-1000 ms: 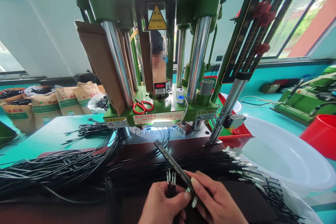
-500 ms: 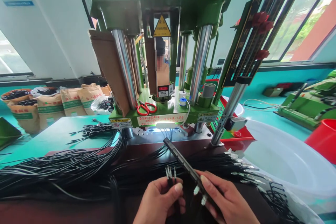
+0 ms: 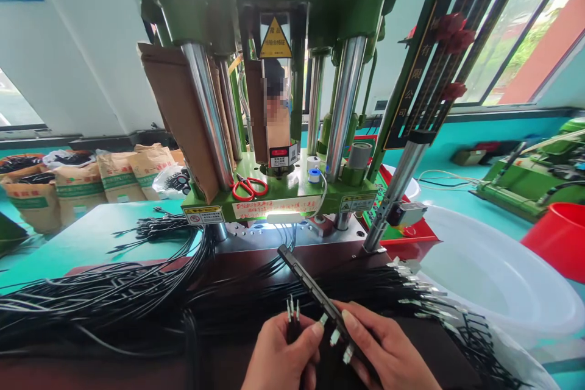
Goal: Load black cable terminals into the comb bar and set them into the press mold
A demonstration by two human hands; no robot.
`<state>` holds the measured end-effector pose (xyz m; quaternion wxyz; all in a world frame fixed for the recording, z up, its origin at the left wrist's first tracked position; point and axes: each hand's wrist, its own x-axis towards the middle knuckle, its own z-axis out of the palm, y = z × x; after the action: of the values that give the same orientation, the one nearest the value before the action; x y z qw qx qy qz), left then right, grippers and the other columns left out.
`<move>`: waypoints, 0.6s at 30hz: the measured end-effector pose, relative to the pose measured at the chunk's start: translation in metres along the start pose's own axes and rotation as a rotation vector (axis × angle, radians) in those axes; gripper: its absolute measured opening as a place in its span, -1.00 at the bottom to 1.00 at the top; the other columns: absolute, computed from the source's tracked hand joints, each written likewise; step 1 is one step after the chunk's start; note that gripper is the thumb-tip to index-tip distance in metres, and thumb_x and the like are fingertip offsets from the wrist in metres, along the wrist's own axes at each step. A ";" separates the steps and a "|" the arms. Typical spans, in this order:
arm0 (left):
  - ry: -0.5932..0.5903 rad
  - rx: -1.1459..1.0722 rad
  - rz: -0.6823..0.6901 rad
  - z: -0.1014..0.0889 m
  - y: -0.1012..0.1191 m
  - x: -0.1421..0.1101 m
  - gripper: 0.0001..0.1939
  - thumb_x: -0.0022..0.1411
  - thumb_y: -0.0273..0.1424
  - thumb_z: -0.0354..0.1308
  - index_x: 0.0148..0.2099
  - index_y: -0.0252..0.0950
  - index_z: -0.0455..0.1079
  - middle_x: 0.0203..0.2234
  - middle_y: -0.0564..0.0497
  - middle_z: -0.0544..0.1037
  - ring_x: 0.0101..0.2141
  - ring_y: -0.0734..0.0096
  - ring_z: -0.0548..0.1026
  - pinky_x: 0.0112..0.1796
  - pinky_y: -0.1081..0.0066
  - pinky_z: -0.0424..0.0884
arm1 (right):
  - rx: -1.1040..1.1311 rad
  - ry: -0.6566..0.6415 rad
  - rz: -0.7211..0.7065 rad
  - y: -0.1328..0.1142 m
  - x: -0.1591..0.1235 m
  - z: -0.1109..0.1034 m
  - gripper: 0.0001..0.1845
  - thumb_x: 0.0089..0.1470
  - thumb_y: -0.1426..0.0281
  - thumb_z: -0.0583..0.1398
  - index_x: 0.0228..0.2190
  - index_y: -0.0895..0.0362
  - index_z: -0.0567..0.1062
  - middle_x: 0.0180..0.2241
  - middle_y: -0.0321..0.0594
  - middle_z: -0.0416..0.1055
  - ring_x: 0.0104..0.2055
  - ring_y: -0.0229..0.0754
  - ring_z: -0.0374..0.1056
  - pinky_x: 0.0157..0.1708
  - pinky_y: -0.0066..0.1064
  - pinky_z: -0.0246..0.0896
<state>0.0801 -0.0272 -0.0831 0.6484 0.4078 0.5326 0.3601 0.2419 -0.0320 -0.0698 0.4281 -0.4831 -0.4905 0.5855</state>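
My left hand (image 3: 280, 353) is closed around a small bunch of black wires (image 3: 292, 315) whose metal tips stick up above the thumb. My right hand (image 3: 386, 350) grips a long black fixture bar (image 3: 307, 279) that slants up and left toward the press. Three white-tipped wire ends (image 3: 336, 336) sit along the bar near my thumbs. Both hands are low in the middle, over a dark mat covered with loose black wires (image 3: 105, 298).
A green vertical press (image 3: 274, 195) with chrome columns stands straight ahead, red scissors (image 3: 249, 187) lying on its base. A large white basin (image 3: 493, 268) and a red tub (image 3: 560, 237) are at the right. Brown sacks (image 3: 77, 186) line the far left.
A third wire end now sits on the bar, and fewer tips stick out of my left hand. The view has shifted slightly.
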 end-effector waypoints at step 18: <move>0.019 -0.035 0.011 0.001 -0.004 0.003 -0.50 -0.09 0.05 0.23 -0.45 -0.30 0.22 -0.76 0.18 0.31 -0.82 0.65 0.17 -0.80 0.60 0.08 | -0.208 -0.095 -0.100 0.007 0.001 -0.001 -0.48 0.16 0.04 0.01 -0.10 0.11 0.52 -0.49 -0.31 0.19 -0.64 -0.40 0.07 -0.77 -0.57 -0.09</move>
<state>0.0820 -0.0265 -0.0873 0.6483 0.3958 0.5300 0.3771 0.2428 -0.0315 -0.0773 0.3806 -0.4715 -0.5918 0.5316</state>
